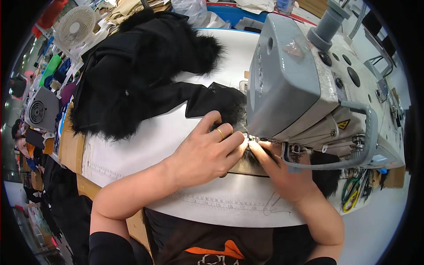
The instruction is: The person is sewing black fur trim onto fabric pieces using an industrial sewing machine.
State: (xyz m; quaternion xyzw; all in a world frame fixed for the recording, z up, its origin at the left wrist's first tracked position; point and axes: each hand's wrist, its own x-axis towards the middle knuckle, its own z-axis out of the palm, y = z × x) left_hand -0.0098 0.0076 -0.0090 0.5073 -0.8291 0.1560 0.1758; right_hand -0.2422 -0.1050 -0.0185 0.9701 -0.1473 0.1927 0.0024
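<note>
A black garment (128, 66) with fluffy fur trim lies heaped on the left of the white sewing table, and a strip of it runs to the needle area of a grey industrial sewing machine (282, 75). My left hand (205, 152), with a gold ring on one finger, is closed on the fur-edged fabric just left of the lit presser foot. Facing it from the right, my right hand (287, 174) has its fingertips together at the fabric by the foot. The machine's head and wire guard partly cover that hand. More black fur (324, 172) shows beyond its wrist.
A ruler scale (221, 203) runs along the table's front edge, with a loose thread (277, 207) near it. Scissors with green and yellow handles (351, 194) lie at the right. A white fan (76, 27) and a blue bin (234, 15) stand behind.
</note>
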